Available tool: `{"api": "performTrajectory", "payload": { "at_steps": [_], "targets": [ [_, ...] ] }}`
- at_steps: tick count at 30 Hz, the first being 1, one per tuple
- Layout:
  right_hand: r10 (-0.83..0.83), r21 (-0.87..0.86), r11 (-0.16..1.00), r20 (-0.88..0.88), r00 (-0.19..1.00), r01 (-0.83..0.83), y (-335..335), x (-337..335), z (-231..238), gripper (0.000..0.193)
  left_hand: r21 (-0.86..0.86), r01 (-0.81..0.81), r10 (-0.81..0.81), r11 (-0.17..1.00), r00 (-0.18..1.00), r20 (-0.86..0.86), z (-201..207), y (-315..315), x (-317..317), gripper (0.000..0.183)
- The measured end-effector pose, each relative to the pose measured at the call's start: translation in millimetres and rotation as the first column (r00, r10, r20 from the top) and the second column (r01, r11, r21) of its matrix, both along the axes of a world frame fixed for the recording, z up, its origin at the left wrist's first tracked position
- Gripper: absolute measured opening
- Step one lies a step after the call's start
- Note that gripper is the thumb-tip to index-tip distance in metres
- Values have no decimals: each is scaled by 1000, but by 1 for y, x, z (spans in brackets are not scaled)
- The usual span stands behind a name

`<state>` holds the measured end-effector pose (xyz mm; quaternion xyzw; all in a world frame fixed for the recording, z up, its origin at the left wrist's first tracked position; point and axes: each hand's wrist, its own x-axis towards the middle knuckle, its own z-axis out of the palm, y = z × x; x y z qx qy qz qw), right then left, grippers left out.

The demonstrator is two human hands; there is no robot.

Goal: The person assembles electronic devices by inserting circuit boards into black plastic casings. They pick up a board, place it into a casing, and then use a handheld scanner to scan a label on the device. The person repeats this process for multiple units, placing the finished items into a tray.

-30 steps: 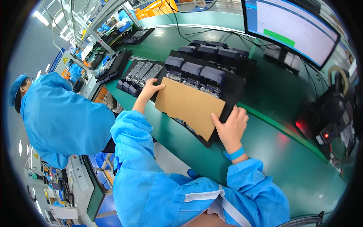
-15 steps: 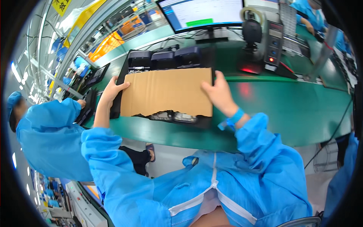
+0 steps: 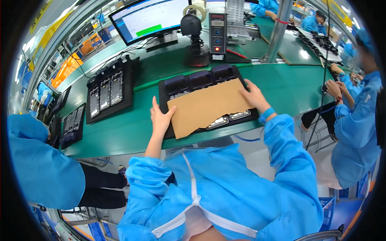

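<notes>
A black tray [image 3: 164, 90] with dark rounded blocks along its far side lies on the green bench in front of me. A sheet of brown cardboard [image 3: 209, 105] with a ragged near edge covers its middle. Below that edge, silvery parts [image 3: 239, 115] show in the tray. My left hand [image 3: 161, 119] is at the tray's left side, thumb on the cardboard's edge, fingers outside the rim and pointing away from me. On the right side, my right hand [image 3: 255, 97] grips the tray, its thumb over the cardboard and fingertips partly hidden.
Another black tray of parts [image 3: 109, 90] lies to the left, with a smaller one [image 3: 73, 125] beyond it. A monitor [image 3: 146, 20], a scanner on a stand [image 3: 194, 30] and a control box [image 3: 217, 37] stand behind. Co-workers [image 3: 44, 156] are at left and right [image 3: 358, 116].
My view has turned right. Both hands and the cardboard-covered tray have moved right along the bench, toward the scanner and control box. Another tray of parts now shows at left.
</notes>
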<state>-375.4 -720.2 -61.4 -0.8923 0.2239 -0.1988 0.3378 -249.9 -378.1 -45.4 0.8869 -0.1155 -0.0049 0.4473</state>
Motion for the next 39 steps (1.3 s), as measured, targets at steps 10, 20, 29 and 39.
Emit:
{"api": "performTrajectory", "payload": {
  "at_steps": [10, 20, 29, 39],
  "targets": [
    [-31, -127, 992, -77, 997, 21, 21, -10, 76, 52, 667, 289, -642, 687, 672, 369, 23, -7, -69, 63],
    [-217, -734, 675, -96, 971, 78, -125, 176, 34, 15, 706, 346, -699, 618, 653, 291, 28, -24, -45, 55],
    [-204, -893, 449, -88, 975, 13, -101, 116, 67, 14, 585, 559, -765, 587, 619, 177, 93, -37, -10, 50],
    [555, -937, 349, 191, 810, -19, 50, 43, 159, 9, 76, 793, -782, 604, 609, -133, 159, -105, -1, 25]
  ]
}}
